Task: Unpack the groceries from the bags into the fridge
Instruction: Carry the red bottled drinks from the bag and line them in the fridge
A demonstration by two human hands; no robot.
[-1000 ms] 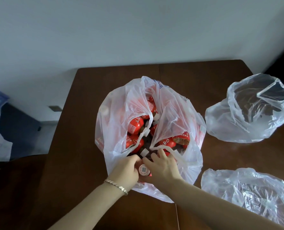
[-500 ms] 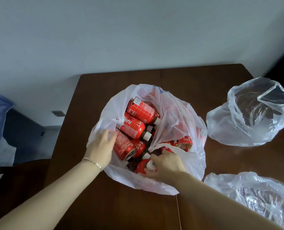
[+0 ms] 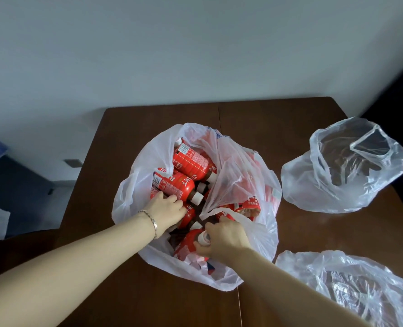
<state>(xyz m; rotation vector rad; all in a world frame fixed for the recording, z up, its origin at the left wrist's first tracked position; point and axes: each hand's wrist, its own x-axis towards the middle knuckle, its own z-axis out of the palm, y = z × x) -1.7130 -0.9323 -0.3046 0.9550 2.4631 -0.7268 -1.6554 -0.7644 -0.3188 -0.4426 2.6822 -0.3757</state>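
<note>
Bottles (image 3: 188, 161) with red labels and white caps lie heaped on their sides inside a white plastic bag (image 3: 129, 197) at the middle of the counter (image 3: 278, 119). None has left the bag, and the fridge is out of view.

**Right hand** (image 3: 226, 239): the fingers are closed around the neck of the nearest bottle (image 3: 186, 244), just under its cap, at the bag's near rim. This is the same hold as half a second ago.

**Left hand** (image 3: 166, 210), with a bracelet (image 3: 152, 223) at the wrist: it is now inside the bag mouth, fingers curled down over the bottles on the left side. Whether they actually grip one cannot be told. Half a second ago this hand was outside, drawing the bag's left wall back. A second ago both hands worked at the gathered handles.

**Bag mouth:** the left half now stands open. The right flap (image 3: 240, 182) is draped over the bottles beneath it.

**Reading:** the opening step appears done and lifting out is beginning, probably with one bottle per hand. The draped flap may snag bottles on that side.

**Surroundings:** a slack clear bag (image 3: 313, 180) sits by the counter's right edge. A second clear bag (image 3: 337, 279) lies at its near right corner. Both are apart from the white bag.
</note>
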